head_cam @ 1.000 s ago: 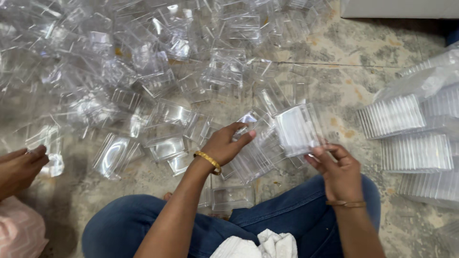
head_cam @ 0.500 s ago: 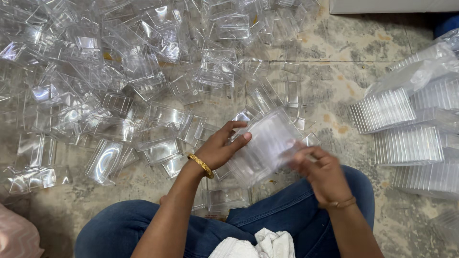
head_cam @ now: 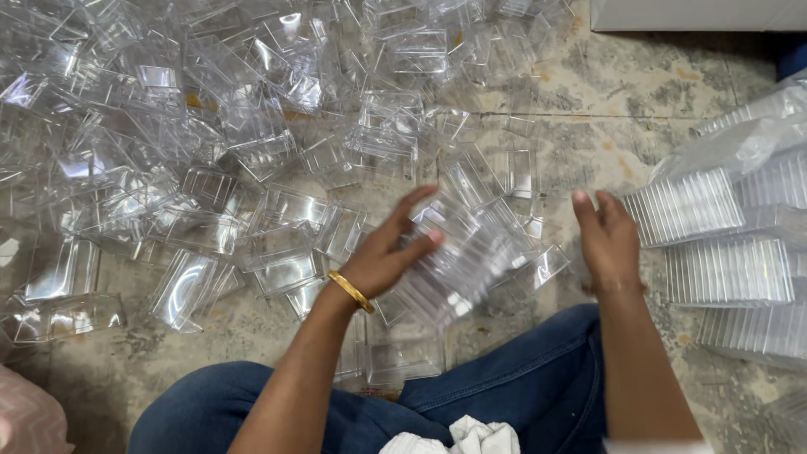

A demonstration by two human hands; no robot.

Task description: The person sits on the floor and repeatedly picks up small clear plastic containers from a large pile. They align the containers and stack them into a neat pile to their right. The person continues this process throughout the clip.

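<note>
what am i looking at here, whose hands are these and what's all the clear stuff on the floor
This is one picture from a camera worn on a person's head, looking down at their own two bare hands. The person sits on a stone floor in blue jeans. The left hand, with a gold bangle at the wrist, holds a nested stack of clear plastic trays. The right hand is open beside the stack, not touching it. A loose heap of trays covers the floor to the left. To the right lie neat stacks, some in clear bags. A white cloth rests on the lap.
</note>
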